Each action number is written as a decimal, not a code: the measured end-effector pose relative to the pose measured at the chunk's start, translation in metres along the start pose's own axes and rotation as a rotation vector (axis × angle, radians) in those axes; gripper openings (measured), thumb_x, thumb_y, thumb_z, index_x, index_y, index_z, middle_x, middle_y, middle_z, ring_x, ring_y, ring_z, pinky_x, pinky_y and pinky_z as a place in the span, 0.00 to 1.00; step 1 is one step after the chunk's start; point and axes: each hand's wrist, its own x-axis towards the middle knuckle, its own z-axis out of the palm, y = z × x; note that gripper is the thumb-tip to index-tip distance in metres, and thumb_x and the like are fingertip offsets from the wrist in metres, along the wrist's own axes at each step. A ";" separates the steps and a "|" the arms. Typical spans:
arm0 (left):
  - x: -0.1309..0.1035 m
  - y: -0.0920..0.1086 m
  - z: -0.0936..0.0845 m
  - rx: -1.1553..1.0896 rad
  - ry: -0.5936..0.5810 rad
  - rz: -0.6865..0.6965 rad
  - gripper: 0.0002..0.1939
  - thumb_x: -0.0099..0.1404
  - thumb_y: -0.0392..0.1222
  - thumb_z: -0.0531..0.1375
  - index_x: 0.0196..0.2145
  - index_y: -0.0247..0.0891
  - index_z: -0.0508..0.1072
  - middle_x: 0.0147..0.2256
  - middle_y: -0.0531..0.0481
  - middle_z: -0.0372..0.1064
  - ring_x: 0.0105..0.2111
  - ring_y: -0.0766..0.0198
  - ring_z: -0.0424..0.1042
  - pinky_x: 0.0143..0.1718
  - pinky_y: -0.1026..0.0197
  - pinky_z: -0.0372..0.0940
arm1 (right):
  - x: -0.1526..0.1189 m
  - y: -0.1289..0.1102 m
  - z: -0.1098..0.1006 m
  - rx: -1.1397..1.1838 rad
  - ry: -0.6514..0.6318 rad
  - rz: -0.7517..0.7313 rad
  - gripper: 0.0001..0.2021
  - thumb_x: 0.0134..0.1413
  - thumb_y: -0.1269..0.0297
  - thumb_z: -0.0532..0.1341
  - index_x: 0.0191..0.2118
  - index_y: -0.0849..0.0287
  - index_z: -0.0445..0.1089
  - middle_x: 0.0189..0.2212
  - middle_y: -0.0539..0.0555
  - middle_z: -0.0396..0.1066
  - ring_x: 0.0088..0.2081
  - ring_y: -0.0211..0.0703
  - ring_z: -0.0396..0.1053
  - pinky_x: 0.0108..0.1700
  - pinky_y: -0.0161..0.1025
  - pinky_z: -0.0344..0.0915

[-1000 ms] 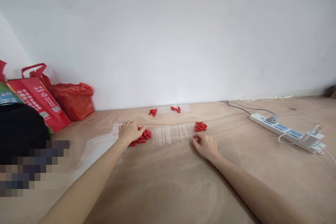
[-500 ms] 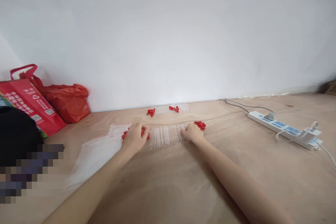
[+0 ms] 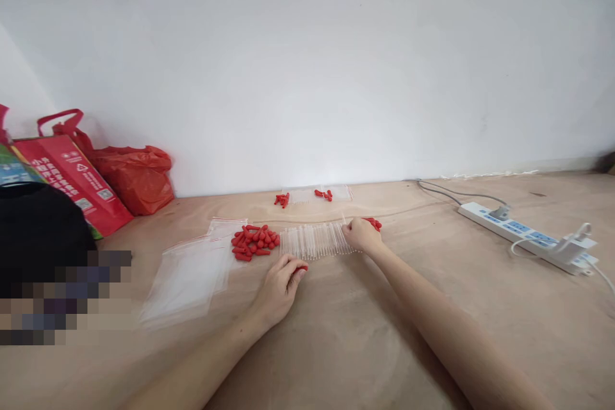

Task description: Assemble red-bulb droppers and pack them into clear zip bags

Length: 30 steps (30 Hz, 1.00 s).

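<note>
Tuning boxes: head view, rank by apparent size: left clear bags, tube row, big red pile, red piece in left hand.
Largest first:
Clear bags
Tube row
Big red pile
Red piece in left hand, partly hidden

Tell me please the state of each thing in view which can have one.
Left hand: closed on a red bulb.
Right hand: closed, apparently on a clear tube.
Clear tubes: lying side by side.
Red bulb heap: loose.
Zip-lock bags: flat, overlapping; seals unclear.
Power strip: gray plug and white adapter inserted.
Red plastic bag: crumpled.
</note>
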 end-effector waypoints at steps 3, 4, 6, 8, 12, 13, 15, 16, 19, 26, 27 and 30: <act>-0.001 0.001 0.000 -0.018 0.006 -0.014 0.08 0.63 0.38 0.49 0.34 0.37 0.67 0.33 0.49 0.66 0.35 0.62 0.66 0.38 0.59 0.62 | -0.019 0.005 -0.009 0.110 0.043 -0.153 0.11 0.55 0.65 0.46 0.34 0.62 0.63 0.27 0.57 0.69 0.30 0.41 0.68 0.31 0.35 0.60; -0.001 0.001 0.000 -0.033 0.000 -0.025 0.07 0.63 0.38 0.49 0.34 0.37 0.66 0.33 0.50 0.67 0.35 0.62 0.67 0.37 0.60 0.62 | -0.027 0.008 -0.009 0.174 0.056 -0.255 0.10 0.56 0.65 0.46 0.35 0.62 0.62 0.27 0.55 0.69 0.29 0.40 0.67 0.31 0.34 0.60; -0.001 0.002 0.002 -0.072 -0.009 -0.047 0.07 0.63 0.38 0.50 0.35 0.38 0.66 0.33 0.51 0.68 0.34 0.63 0.68 0.37 0.60 0.63 | -0.044 0.014 -0.005 0.289 0.082 -0.466 0.09 0.56 0.65 0.46 0.36 0.60 0.60 0.26 0.53 0.68 0.28 0.38 0.65 0.31 0.33 0.60; 0.000 0.003 0.003 -0.100 0.000 -0.060 0.07 0.62 0.39 0.51 0.38 0.38 0.67 0.35 0.50 0.69 0.35 0.63 0.69 0.38 0.60 0.64 | -0.058 0.019 0.004 0.324 0.109 -0.595 0.10 0.56 0.66 0.46 0.40 0.60 0.61 0.28 0.54 0.68 0.30 0.40 0.66 0.33 0.35 0.60; 0.002 0.005 0.005 -0.085 0.035 -0.036 0.10 0.61 0.38 0.52 0.40 0.38 0.69 0.40 0.48 0.69 0.39 0.61 0.68 0.42 0.58 0.63 | -0.074 0.022 0.017 0.288 0.091 -0.730 0.13 0.57 0.70 0.46 0.46 0.58 0.61 0.33 0.55 0.69 0.36 0.40 0.66 0.39 0.38 0.59; 0.001 0.005 0.004 -0.082 0.038 -0.026 0.10 0.61 0.38 0.52 0.38 0.38 0.70 0.40 0.48 0.69 0.39 0.61 0.68 0.42 0.58 0.63 | -0.075 0.021 0.019 0.279 0.078 -0.748 0.13 0.57 0.70 0.46 0.45 0.58 0.62 0.33 0.55 0.69 0.36 0.40 0.65 0.39 0.38 0.58; 0.000 0.005 0.004 -0.088 0.039 -0.018 0.09 0.61 0.37 0.52 0.37 0.38 0.71 0.38 0.48 0.70 0.38 0.61 0.69 0.41 0.59 0.64 | -0.077 0.018 0.020 0.259 0.065 -0.765 0.12 0.56 0.71 0.47 0.43 0.57 0.63 0.33 0.54 0.69 0.35 0.39 0.65 0.39 0.38 0.57; -0.001 0.006 0.004 -0.094 0.040 -0.020 0.09 0.61 0.37 0.51 0.36 0.38 0.71 0.37 0.48 0.70 0.37 0.61 0.69 0.40 0.59 0.64 | -0.077 0.017 0.019 0.247 0.061 -0.771 0.12 0.56 0.72 0.47 0.43 0.57 0.63 0.33 0.54 0.69 0.34 0.39 0.65 0.39 0.38 0.57; -0.002 0.008 0.002 -0.105 0.034 -0.032 0.09 0.62 0.38 0.51 0.36 0.39 0.71 0.35 0.49 0.71 0.36 0.61 0.70 0.38 0.59 0.65 | -0.078 0.014 0.019 0.211 0.061 -0.795 0.13 0.56 0.72 0.48 0.44 0.56 0.64 0.32 0.53 0.69 0.34 0.39 0.65 0.39 0.38 0.55; -0.001 0.011 0.002 -0.108 0.010 -0.021 0.09 0.62 0.39 0.51 0.37 0.40 0.71 0.35 0.50 0.71 0.35 0.62 0.70 0.38 0.61 0.64 | -0.080 0.012 0.019 0.176 0.076 -0.810 0.13 0.55 0.72 0.49 0.44 0.56 0.64 0.32 0.53 0.70 0.33 0.38 0.65 0.39 0.39 0.53; -0.001 0.011 0.002 -0.108 0.011 -0.016 0.09 0.62 0.39 0.51 0.37 0.40 0.71 0.35 0.50 0.71 0.35 0.62 0.70 0.38 0.61 0.64 | -0.080 0.013 0.019 0.178 0.073 -0.810 0.13 0.55 0.72 0.49 0.44 0.56 0.64 0.32 0.53 0.70 0.33 0.38 0.65 0.40 0.39 0.52; -0.001 0.009 0.003 -0.108 0.021 -0.004 0.09 0.63 0.40 0.51 0.36 0.39 0.70 0.34 0.50 0.71 0.35 0.62 0.69 0.37 0.62 0.64 | -0.080 0.014 0.019 0.201 0.062 -0.815 0.12 0.55 0.72 0.50 0.43 0.56 0.65 0.31 0.53 0.70 0.33 0.38 0.65 0.40 0.40 0.52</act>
